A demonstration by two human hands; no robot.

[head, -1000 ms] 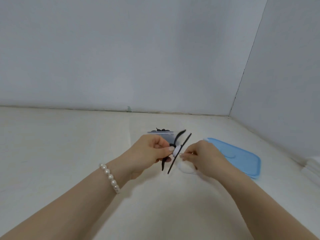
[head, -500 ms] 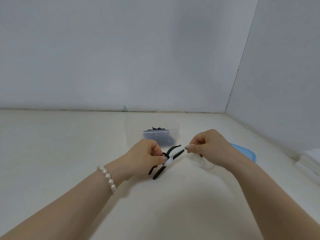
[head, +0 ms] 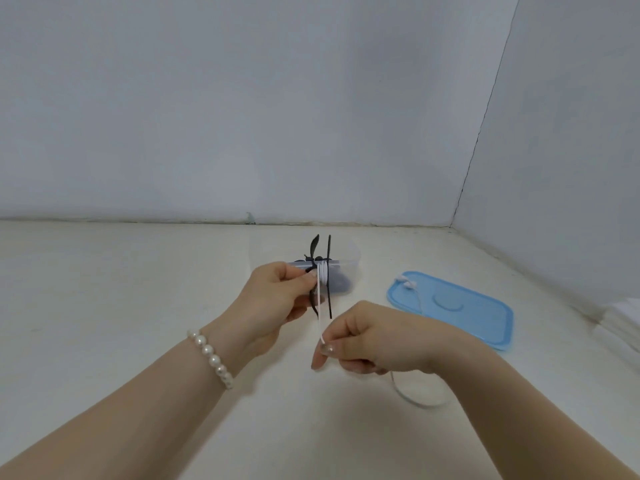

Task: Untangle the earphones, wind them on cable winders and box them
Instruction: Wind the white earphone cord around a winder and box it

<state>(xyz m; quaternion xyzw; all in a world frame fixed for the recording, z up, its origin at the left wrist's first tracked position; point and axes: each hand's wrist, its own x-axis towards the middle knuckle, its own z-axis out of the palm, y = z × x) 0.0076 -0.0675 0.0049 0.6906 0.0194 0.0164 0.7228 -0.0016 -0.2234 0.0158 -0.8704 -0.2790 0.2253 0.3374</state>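
Observation:
My left hand (head: 277,299) grips a black cable winder (head: 328,258) held upright, with a few turns of white earphone cable (head: 322,276) around its middle. From the winder the cable runs down, taut, to my right hand (head: 374,341), which pinches it between thumb and forefinger. A slack loop of the cable (head: 412,400) lies on the table under my right wrist. The white earbuds (head: 407,283) rest on the blue lid (head: 464,311). Behind the winder stands a clear plastic box (head: 349,268) with dark winders inside.
The white table meets grey walls at the back and on the right. A stack of white material (head: 623,320) sits at the right edge. A pearl bracelet (head: 211,351) is on my left wrist.
My left hand has turned the winder upright and lifted it in front of the box. My right hand has dropped toward me, pulling the cable down.

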